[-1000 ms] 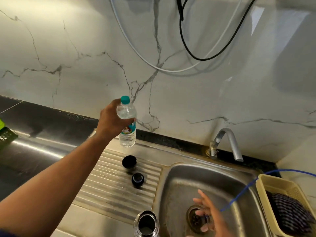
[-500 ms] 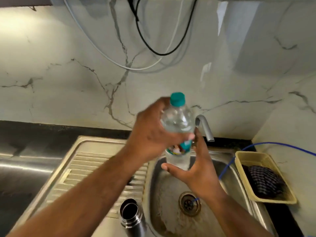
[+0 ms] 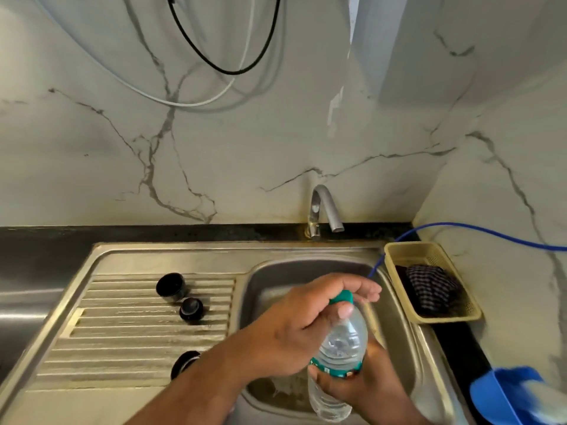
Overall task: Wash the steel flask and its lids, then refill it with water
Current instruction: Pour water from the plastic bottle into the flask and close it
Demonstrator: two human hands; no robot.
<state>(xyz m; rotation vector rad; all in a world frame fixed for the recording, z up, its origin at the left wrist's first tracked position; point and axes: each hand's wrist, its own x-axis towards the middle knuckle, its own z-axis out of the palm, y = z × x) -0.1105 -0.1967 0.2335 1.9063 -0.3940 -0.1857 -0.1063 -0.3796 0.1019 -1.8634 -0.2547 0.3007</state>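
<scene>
The flask (image 3: 183,363) stands open on the draining board (image 3: 122,332), half hidden behind my left forearm. The cup lid (image 3: 170,286) and stopper (image 3: 190,308) lie further back, apparently washed. Only the refill seems left. My right hand (image 3: 365,388), merely reaching in half a second ago, now wraps the water bottle (image 3: 343,345) over the sink (image 3: 276,280). My left hand (image 3: 294,329) has moved up to pinch the green cap (image 3: 342,297).

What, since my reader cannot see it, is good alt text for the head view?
Over a steel sink, the left hand grips the teal cap of a plastic water bottle; the right hand holds its body. A black lid and a black stopper sit on the draining board.
</scene>
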